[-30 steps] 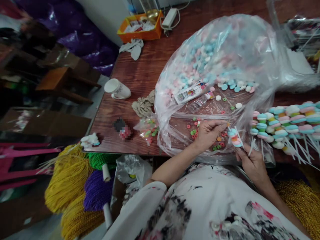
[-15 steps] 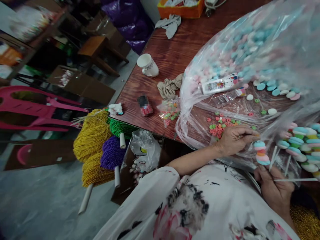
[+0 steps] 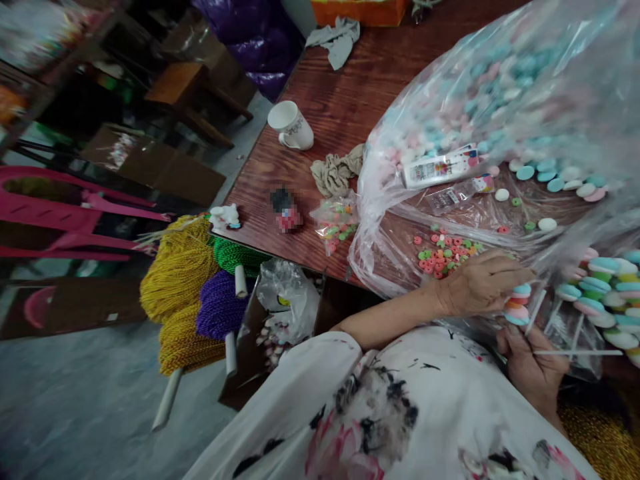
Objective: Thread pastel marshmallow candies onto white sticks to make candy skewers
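A short stack of blue, white, orange and pink discs [image 3: 517,305] stands upright from my right hand [image 3: 535,367], whose fingers are closed round its base. White sticks [image 3: 583,352] also jut out from that hand. My left hand [image 3: 483,283] is closed at the top of the stack, its fingertips touching or just above the upper blue disc; whatever they pinch is hidden. Small red, green and orange rings [image 3: 443,253] lie on the plastic behind my left hand. Finished-looking stacks of coloured discs [image 3: 600,287] lie to the right.
A big clear bag [image 3: 430,100] of pastel discs covers the table's right side, with a white tube [image 3: 440,167] on it. A cup [image 3: 291,125], a cloth [image 3: 336,172] and a small bag of rings [image 3: 335,223] stand or lie left of it. Yellow cord bundles [image 3: 175,267] hang beyond the edge.
My left hand has moved right and slightly down onto the top of the stack. My right hand and the stack have shifted slightly left and up. The view has shifted a little.
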Demonstrator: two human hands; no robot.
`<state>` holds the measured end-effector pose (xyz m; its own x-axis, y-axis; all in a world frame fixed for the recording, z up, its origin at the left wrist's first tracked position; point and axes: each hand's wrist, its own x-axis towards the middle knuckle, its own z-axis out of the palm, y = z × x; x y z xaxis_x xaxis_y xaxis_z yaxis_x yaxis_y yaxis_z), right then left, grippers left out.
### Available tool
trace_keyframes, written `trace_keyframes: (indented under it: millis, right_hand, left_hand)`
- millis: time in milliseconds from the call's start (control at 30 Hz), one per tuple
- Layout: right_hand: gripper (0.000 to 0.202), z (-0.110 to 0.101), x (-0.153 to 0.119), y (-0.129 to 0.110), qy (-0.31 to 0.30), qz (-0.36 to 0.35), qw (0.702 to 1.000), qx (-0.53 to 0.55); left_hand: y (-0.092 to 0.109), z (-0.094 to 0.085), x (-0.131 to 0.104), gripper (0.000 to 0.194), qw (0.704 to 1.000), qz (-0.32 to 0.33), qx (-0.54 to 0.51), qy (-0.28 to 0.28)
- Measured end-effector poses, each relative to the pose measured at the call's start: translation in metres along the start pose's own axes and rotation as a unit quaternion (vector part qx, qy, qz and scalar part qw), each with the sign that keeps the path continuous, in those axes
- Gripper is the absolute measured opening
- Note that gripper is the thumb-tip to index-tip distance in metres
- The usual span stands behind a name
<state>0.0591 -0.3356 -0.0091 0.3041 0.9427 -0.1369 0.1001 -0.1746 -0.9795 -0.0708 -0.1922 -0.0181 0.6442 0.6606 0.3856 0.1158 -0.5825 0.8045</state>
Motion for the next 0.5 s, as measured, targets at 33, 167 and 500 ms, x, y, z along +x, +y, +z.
trace_keyframes:
  millis: [33, 167, 500]
  right_hand:
    - [0.039, 0.000, -0.001, 0.000, 0.001, -0.002, 1.000, -0.001]
    - [0.037, -0.003, -0.006, -0.001, 0.031, -0.007, 0.999, -0.018]
    - [0.044, -0.013, 0.002, -0.005, -0.017, 0.003, 0.996, -0.083]
  left_hand:
    - [-0.001, 0.002, -0.001, 0.032, 1.000, 0.009, 0.011, -0.015]
    - [-0.006, 0.013, -0.007, 0.033, 1.000, 0.027, 0.013, -0.010]
    - [0.003, 0.013, -0.008, 0.034, 0.993, 0.003, -0.057, 0.105]
